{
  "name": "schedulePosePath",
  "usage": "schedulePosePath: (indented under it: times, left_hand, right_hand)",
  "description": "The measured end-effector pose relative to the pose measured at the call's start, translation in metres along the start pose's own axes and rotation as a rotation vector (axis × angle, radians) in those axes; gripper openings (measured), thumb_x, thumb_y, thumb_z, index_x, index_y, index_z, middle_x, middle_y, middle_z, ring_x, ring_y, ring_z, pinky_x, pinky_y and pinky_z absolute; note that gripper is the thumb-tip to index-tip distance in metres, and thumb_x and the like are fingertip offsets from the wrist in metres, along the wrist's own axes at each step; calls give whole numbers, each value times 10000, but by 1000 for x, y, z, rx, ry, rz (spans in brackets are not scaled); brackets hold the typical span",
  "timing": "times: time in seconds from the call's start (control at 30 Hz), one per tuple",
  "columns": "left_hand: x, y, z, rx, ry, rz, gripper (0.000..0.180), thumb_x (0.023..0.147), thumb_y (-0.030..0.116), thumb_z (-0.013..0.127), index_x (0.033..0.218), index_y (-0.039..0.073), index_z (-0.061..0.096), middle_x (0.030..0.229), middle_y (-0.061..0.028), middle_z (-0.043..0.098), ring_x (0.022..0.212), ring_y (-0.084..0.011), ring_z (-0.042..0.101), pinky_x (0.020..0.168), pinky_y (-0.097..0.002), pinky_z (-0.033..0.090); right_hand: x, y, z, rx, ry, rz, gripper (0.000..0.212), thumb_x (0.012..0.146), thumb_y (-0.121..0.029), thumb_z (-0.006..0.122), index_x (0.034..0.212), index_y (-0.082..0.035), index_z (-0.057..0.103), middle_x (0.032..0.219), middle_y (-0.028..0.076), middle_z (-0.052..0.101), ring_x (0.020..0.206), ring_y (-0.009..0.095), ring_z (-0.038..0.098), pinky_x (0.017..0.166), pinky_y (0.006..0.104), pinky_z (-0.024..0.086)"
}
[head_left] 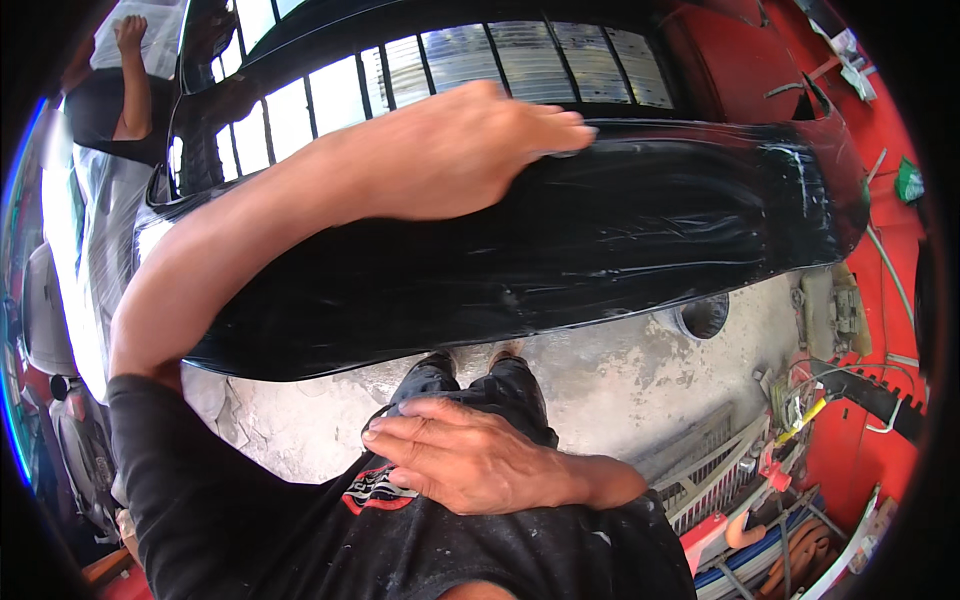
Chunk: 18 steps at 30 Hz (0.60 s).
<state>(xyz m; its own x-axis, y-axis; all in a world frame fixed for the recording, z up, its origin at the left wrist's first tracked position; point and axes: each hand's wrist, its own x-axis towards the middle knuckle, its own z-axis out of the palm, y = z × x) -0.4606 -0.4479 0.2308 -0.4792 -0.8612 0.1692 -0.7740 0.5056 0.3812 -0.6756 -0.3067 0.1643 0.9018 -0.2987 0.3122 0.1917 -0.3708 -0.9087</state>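
Two hands show: left hand (490, 145), grip unclear, at the black panel (430, 275) ahead, which I judge stiff, slippery, best held by its lower edge (500, 334); right hand (475, 462), loosely open, against the shirt (230, 500).

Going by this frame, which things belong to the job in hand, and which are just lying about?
Part of the job:
glossy black car panel
left hand, stretched out over the panel; whether it holds anything is too blurred to tell

Apparently just lying about:
round container, beside the panel's lower edge
slatted part, lower right
orange hose, lower right
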Motion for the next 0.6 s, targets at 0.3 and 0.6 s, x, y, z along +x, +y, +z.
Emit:
schedulePosePath:
  times: [0.3, 0.6]
  left_hand:
    - [5, 12, -10, 61, -94, 67, 499, 951, -115, 508, 1406, 46, 637, 1414, -182, 637, 1277, -357, 634, 1124, -437, 520]
    - [176, 33, 63, 31, 2, 129, 396, 1040, -7, 495, 1400, 53, 650, 1366, -195, 669, 1231, -364, 666, 1107, -423, 521]
  right_hand:
    - [-40, -2, -41, -42, 63, 11, 387, 967, -209, 732, 1291, 1, 699, 1298, 144, 703, 1213, 324, 643, 1037, 405, 546]
    - [-77, -11, -61, -115, 154, 80, 400, 962, -219, 744, 1299, -8, 703, 1305, 148, 708, 1227, 333, 645, 1054, 416, 540]
